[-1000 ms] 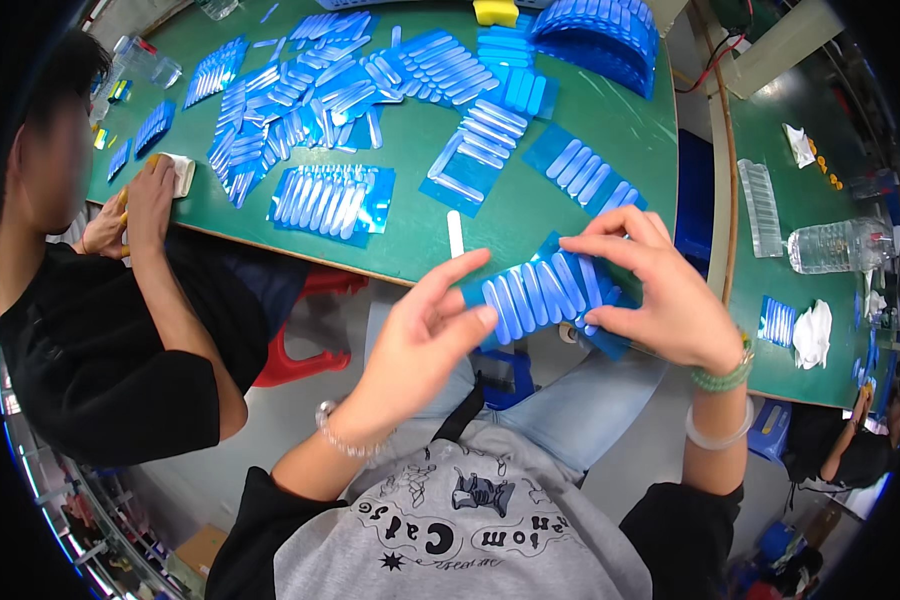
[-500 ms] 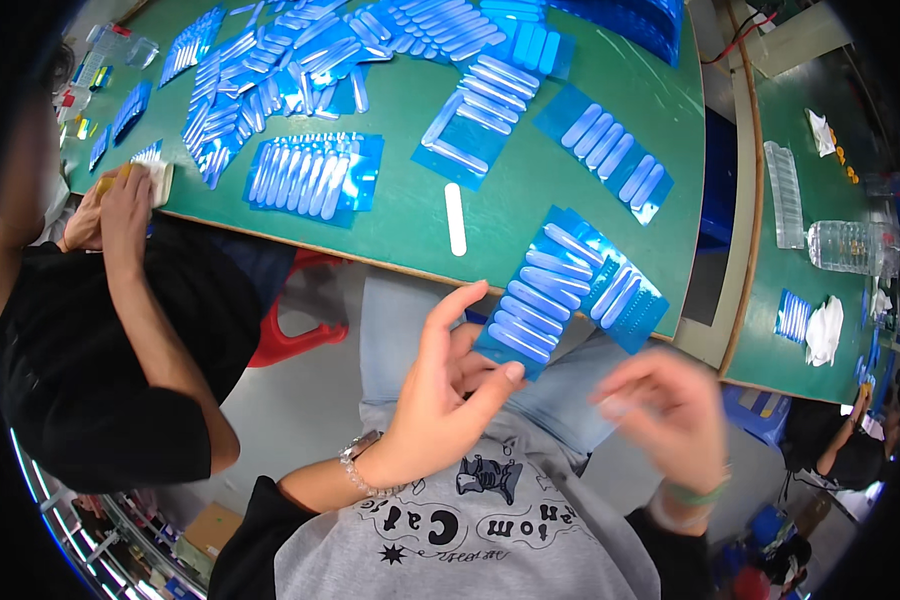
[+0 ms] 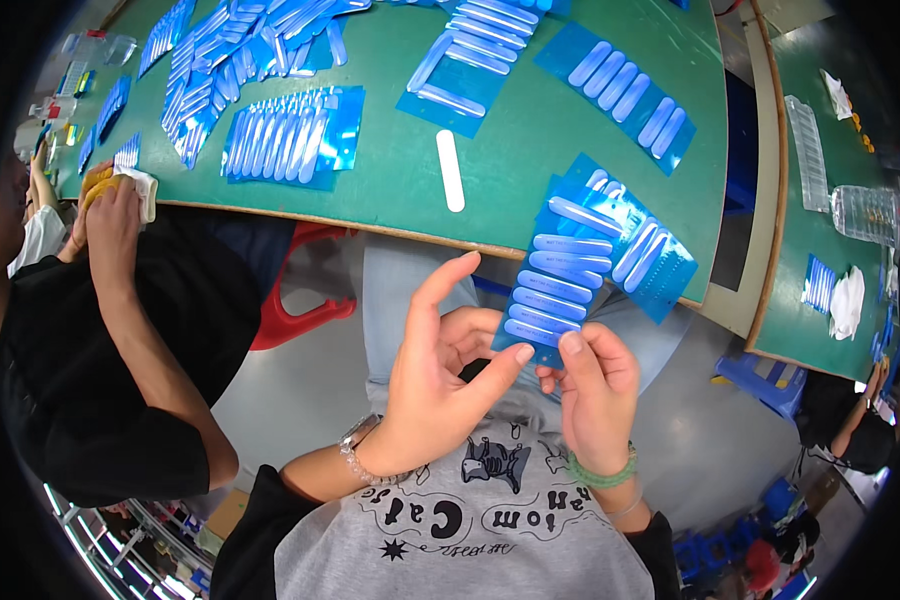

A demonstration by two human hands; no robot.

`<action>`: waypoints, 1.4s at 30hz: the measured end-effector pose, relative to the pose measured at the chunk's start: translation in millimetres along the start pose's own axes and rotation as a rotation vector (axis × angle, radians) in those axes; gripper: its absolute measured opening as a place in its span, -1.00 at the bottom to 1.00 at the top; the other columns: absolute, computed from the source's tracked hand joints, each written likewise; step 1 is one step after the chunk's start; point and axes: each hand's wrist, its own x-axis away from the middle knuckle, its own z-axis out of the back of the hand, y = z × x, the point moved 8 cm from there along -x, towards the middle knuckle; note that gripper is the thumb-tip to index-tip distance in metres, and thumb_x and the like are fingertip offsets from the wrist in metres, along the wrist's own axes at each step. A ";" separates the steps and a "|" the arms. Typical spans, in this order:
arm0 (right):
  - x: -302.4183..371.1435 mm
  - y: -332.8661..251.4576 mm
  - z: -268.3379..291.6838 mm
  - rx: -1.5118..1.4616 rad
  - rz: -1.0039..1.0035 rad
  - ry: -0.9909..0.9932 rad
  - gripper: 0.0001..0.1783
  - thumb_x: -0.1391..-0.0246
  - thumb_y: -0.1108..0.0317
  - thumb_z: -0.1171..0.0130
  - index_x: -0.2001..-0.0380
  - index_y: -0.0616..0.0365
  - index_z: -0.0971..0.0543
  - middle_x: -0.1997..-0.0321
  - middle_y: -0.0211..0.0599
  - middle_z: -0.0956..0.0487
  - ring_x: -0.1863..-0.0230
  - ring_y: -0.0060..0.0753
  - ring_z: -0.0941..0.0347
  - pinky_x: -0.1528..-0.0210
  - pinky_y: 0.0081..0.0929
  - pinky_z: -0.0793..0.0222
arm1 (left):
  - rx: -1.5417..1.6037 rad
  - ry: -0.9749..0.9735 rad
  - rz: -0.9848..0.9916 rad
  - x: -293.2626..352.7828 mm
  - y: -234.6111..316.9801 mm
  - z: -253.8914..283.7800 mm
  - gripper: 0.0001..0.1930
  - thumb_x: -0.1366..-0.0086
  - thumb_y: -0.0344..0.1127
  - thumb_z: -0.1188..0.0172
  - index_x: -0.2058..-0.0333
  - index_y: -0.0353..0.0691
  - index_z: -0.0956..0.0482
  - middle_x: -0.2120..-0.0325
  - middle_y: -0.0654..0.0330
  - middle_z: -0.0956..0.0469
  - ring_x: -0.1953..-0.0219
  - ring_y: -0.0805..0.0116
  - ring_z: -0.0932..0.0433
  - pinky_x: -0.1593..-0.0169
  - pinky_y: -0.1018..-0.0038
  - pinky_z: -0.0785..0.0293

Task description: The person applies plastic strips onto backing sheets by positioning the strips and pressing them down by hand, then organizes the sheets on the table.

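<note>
A blue film sheet (image 3: 553, 290) carrying a row of long, round-ended blue strips is held up at the near table edge. My left hand (image 3: 440, 370) grips its lower left corner, thumb in front, other fingers partly hidden behind, index finger raised. The thumb and fingers of my right hand (image 3: 598, 395) pinch its lower right corner. Behind the held sheet, a second blue sheet (image 3: 660, 262) with similar strips overlaps it at the table's edge. On the green table (image 3: 370, 215) lies a single white round-ended strip (image 3: 450, 172).
More strip sheets lie about: one at the right (image 3: 625, 90), one at the middle (image 3: 460, 75), one at the left (image 3: 280, 140), and a heap (image 3: 240, 50) farther back. To my left a co-worker (image 3: 120, 330) handles a cloth. A red stool (image 3: 305, 310) stands between us.
My right hand has moved left and taken hold of the sheet's lower right corner. The left hand keeps its grip. The view has shifted, so the table sits higher in the picture.
</note>
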 end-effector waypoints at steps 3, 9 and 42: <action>-0.7 -1.5 3.2 0.015 -0.007 0.042 -0.87 -0.16 0.38 -0.19 0.36 0.24 -0.55 0.43 -0.39 -0.59 0.47 -0.66 -0.45 0.41 -0.69 -0.37 | -0.037 -0.014 -0.013 -2.7 2.0 1.6 -0.24 -0.20 -0.63 -0.16 -0.27 -0.27 0.09 0.23 0.05 -0.53 0.16 0.37 -0.56 0.06 0.46 -0.48; -2.0 -7.6 5.8 0.037 0.035 0.022 -0.90 -0.11 0.44 -0.24 0.35 0.23 -0.55 0.44 -0.42 -0.58 0.48 -0.69 -0.44 0.40 -0.71 -0.37 | -0.267 -0.015 -0.116 -3.1 6.3 9.4 -0.50 -0.19 -0.62 -0.20 -0.10 -0.38 -0.26 0.27 0.08 -0.58 0.21 0.39 -0.58 0.09 0.51 -0.50; -7.8 -17.7 7.5 0.192 0.038 0.014 -0.92 -0.04 0.53 -0.28 0.44 0.24 -0.56 0.53 -0.47 -0.55 0.52 -0.77 -0.41 0.48 -0.80 -0.25 | -0.118 0.034 -0.074 -3.8 -1.0 7.2 -0.52 -0.16 -0.58 -0.26 -0.04 -0.35 -0.31 0.33 0.14 -0.59 0.28 0.48 -0.58 0.18 0.55 -0.52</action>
